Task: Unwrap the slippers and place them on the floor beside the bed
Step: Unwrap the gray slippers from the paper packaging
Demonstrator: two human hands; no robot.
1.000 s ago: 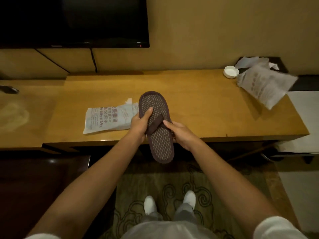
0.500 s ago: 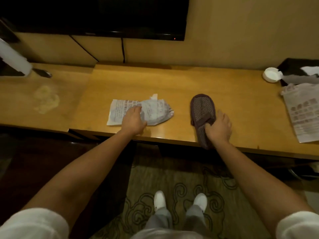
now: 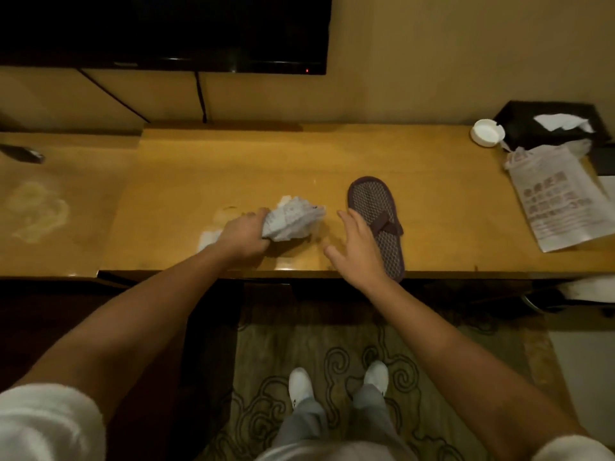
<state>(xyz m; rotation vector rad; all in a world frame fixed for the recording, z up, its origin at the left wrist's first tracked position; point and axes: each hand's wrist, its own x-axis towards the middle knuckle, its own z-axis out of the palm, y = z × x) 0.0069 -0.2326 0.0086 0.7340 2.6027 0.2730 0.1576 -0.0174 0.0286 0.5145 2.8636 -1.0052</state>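
A dark brown slipper (image 3: pixel 372 207) lies sole-up on the wooden desk (image 3: pixel 233 168), its heel end hanging slightly over the front edge. My right hand (image 3: pixel 357 247) hovers just left of it with fingers spread, holding nothing. My left hand (image 3: pixel 244 234) is closed around a crumpled white printed wrapper (image 3: pixel 293 219), which is lifted a little off the desk. A second white printed package (image 3: pixel 559 201) lies flat at the desk's right end.
A white ashtray (image 3: pixel 486 132) and a black tissue box (image 3: pixel 549 128) stand at the back right. A wall-mounted TV (image 3: pixel 166 31) hangs above the desk. A dark remote (image 3: pixel 21 154) lies far left. Patterned carpet (image 3: pixel 332 361) and my white shoes are below.
My right hand has let go of the slipper, which now rests on the desk, and has opened. My left hand has crumpled the flat wrapper into a ball and lifted it.
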